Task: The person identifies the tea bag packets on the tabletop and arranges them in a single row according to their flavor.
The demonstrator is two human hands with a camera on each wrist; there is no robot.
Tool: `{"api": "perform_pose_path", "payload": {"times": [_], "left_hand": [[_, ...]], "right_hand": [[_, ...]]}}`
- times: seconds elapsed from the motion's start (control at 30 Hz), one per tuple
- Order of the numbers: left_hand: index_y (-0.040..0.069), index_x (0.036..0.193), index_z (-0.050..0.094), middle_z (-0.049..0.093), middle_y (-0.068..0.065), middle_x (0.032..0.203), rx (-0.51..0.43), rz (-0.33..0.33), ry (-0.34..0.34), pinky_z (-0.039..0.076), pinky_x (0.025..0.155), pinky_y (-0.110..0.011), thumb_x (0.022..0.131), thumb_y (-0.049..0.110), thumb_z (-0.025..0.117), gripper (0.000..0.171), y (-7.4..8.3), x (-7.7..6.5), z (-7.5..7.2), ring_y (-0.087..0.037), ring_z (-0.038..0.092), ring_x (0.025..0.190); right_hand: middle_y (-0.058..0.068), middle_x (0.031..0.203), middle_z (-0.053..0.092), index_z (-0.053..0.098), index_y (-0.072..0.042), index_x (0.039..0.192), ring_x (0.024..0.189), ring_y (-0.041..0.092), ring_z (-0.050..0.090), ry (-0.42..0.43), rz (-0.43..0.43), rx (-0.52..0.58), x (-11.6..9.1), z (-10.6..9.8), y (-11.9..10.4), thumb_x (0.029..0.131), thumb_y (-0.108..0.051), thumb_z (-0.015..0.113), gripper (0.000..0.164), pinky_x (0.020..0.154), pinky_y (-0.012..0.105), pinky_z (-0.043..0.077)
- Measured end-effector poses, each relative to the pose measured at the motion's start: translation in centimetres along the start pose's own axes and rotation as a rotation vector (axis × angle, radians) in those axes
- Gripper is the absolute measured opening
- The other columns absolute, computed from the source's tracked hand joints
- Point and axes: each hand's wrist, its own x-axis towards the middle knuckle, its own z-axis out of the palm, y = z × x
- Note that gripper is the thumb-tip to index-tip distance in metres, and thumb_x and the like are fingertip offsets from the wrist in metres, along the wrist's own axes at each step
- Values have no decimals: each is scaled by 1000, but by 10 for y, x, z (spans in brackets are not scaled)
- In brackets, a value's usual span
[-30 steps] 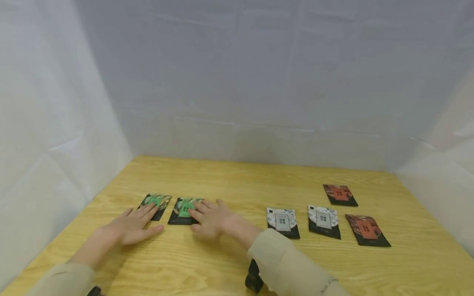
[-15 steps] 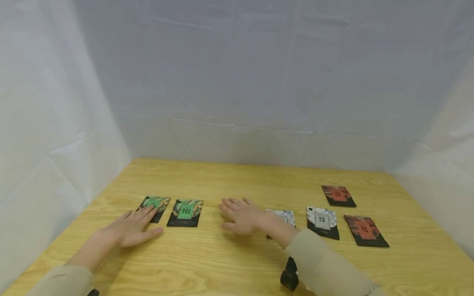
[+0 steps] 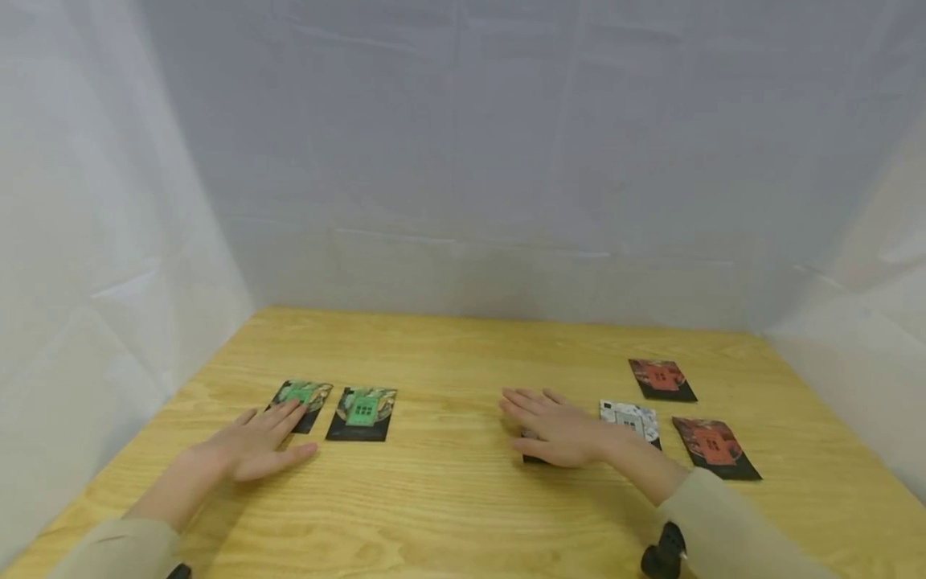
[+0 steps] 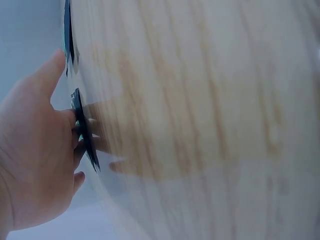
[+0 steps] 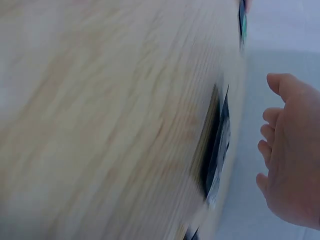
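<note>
My left hand [image 3: 249,446] lies with straight fingers on the leftmost green-and-black packet [image 3: 309,396], its fingertips covering the lower left part. A second green-and-black packet [image 3: 362,414] lies flat just right of that hand, untouched. Over a white-and-black packet [image 3: 534,460] my right hand [image 3: 560,430] is spread, hiding most of it. The right wrist view shows a gap between this hand and the packet [image 5: 220,150] beneath. Another white-and-black packet [image 3: 628,416] is partly covered by the right wrist.
Two red-and-black packets lie at the right, one farther back [image 3: 661,379] and one nearer [image 3: 716,449]. The wood-grain table [image 3: 434,515] is bounded by white sheeting [image 3: 463,273] at the back and both sides.
My right hand has moved right, from the second green packet across the table to above the left white packet. The left hand stays on the leftmost green packet.
</note>
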Motion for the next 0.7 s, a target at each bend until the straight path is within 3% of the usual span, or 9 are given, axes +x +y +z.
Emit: {"api": "perform_pose_path", "payload": {"times": [0.23, 0.7], "left_hand": [[-8, 142, 25, 20, -30, 146, -4, 3, -2, 8, 104, -66, 93, 58, 37, 83, -1, 1, 1, -48, 18, 133], [-9, 142, 25, 19, -31, 146, -4, -5, -14, 8, 104, -65, 93, 58, 37, 83, 1, -1, -2, -49, 17, 132]], "right_hand": [[9, 155, 12, 18, -9, 149, 141, 28, 10, -21, -36, 23, -35, 5, 26, 99, -43, 37, 63, 112, 52, 8], [13, 151, 23, 26, -8, 147, 137, 34, 22, 33, -103, -31, -75, 17, 36, 99, -38, 39, 58, 107, 57, 17]]}}
